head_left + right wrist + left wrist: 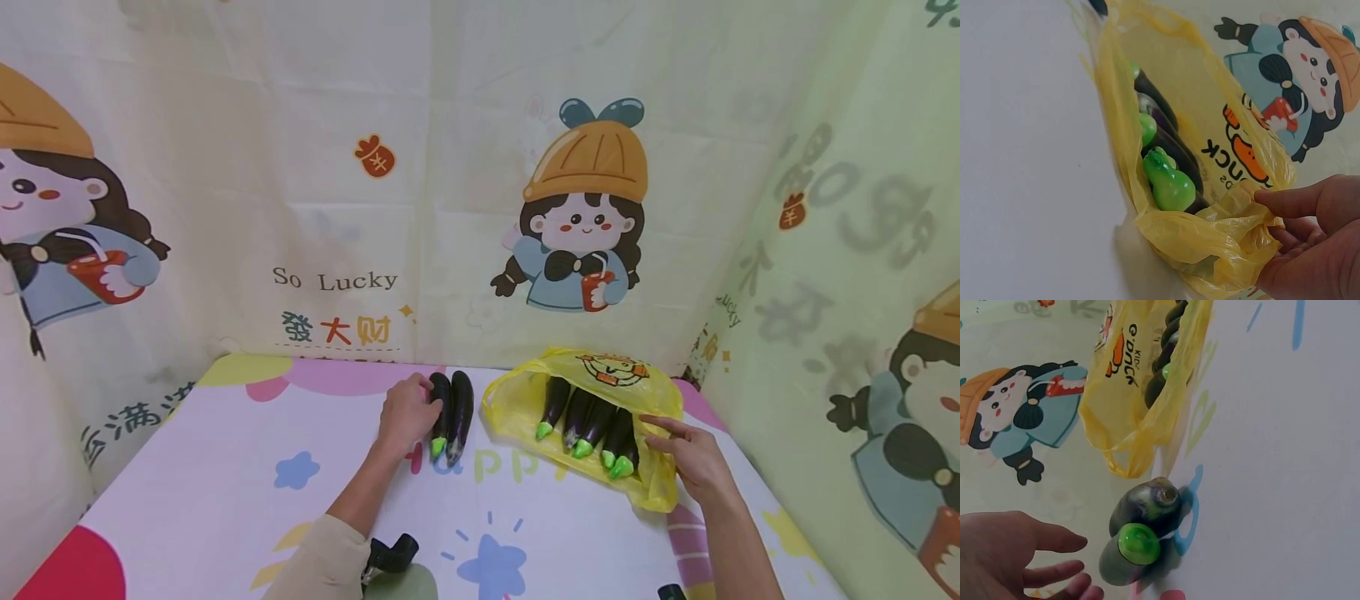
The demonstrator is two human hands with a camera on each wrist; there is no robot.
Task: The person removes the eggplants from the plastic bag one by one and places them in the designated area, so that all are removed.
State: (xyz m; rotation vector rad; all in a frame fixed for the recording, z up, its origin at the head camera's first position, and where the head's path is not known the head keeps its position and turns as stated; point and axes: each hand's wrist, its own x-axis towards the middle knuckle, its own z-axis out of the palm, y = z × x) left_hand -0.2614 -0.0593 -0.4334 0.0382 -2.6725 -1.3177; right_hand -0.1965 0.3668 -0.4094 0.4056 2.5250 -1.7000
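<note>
My left hand (407, 412): holding nothing, fingers parted beside leftmost eggplant (444, 417) | my right hand (696, 457): pinching yellow plastic bag (660, 396) | light touch likely serving best

Left forearm (358, 504) reaching forward, slanted rightward. Left hand (405, 412) at its end, fingers relaxed and loosely extended, gaps between them in left wrist view. Right forearm (738, 542) forward, slanted leftward. Right hand (699, 460) turned inward, fingers bent, pinching.
</note>
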